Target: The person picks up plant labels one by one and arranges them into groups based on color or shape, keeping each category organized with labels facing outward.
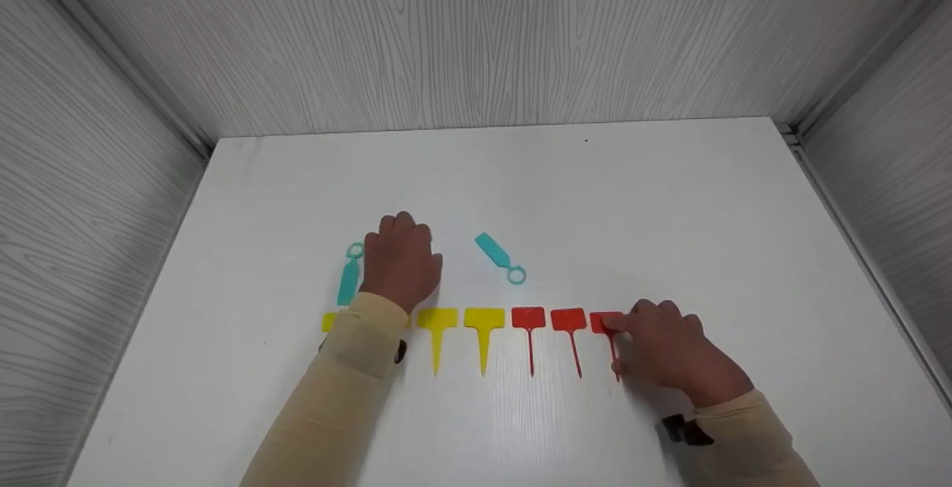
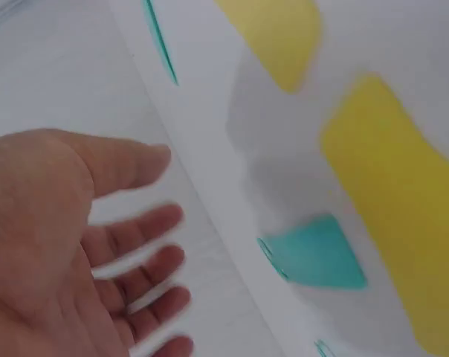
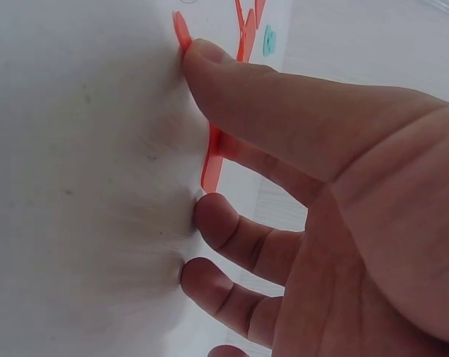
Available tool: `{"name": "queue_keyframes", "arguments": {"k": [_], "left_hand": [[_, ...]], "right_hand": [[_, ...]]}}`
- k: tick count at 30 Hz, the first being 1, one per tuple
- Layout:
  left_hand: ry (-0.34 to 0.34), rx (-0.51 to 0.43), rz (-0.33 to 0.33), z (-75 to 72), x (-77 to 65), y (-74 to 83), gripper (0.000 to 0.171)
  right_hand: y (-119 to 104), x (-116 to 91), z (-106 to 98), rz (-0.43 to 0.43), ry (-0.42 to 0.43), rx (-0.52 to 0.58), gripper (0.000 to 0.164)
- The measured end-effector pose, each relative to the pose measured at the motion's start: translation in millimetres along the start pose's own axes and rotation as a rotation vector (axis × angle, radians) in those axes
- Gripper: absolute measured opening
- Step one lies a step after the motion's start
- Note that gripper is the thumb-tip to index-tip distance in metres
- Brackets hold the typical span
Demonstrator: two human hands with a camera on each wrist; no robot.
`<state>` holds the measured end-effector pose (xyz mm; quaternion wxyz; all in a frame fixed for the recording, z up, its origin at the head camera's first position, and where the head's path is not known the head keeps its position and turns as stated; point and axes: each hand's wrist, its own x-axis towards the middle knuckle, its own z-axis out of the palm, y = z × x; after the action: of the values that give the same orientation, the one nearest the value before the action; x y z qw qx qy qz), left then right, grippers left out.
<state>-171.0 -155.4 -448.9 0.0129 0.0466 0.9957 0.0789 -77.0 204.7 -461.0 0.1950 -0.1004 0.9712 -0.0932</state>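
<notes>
My right hand point(image 1: 673, 349) touches a red T-shaped plant label point(image 1: 612, 323) at the right end of a row, index finger on its head and thumb point(image 3: 210, 63) by its stem tip. The right wrist view shows its other fingertips against the table. My left hand point(image 1: 401, 260) is over the table between two teal ring-ended tags; the left wrist view shows its fingers point(image 2: 146, 223) apart, holding nothing. One teal tag point(image 1: 348, 282) is just left of it, the other teal tag point(image 1: 492, 250) to its right. A teal piece point(image 2: 317, 253) appears blurred in the left wrist view.
Two more red labels point(image 1: 529, 317) point(image 1: 569, 319) lie in the row. Left of them are yellow T-shaped labels point(image 1: 484, 318) point(image 1: 437, 318); my left forearm partly covers further yellow ones. Wood-grain panels point(image 1: 476, 41) border the white table point(image 1: 669, 197).
</notes>
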Motion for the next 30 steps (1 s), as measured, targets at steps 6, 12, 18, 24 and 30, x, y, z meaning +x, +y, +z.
{"name": "queue_keyframes", "arguments": {"k": [6, 12, 18, 24, 30], "left_hand": [[-0.093, 0.005, 0.218, 9.1, 7.7, 29.9, 0.048], [-0.143, 0.044, 0.338, 22.0, 16.5, 49.1, 0.047], [-0.090, 0.096, 0.440, 30.3, 25.4, 59.9, 0.037], [-0.055, 0.143, 0.487, 31.8, 29.8, 65.5, 0.027], [-0.046, 0.173, 0.526, 34.4, 29.5, 66.1, 0.028]], "right_hand": [[-1, 1, 3, 0.006, -0.008, 0.007, 0.066], [-5, 2, 7, 0.016, -0.017, 0.018, 0.067], [-3, 2, 6, 0.016, -0.006, 0.022, 0.066], [0, 1, 6, 0.019, 0.001, 0.041, 0.064], [3, 0, 6, 0.031, 0.008, 0.038, 0.065]]}}
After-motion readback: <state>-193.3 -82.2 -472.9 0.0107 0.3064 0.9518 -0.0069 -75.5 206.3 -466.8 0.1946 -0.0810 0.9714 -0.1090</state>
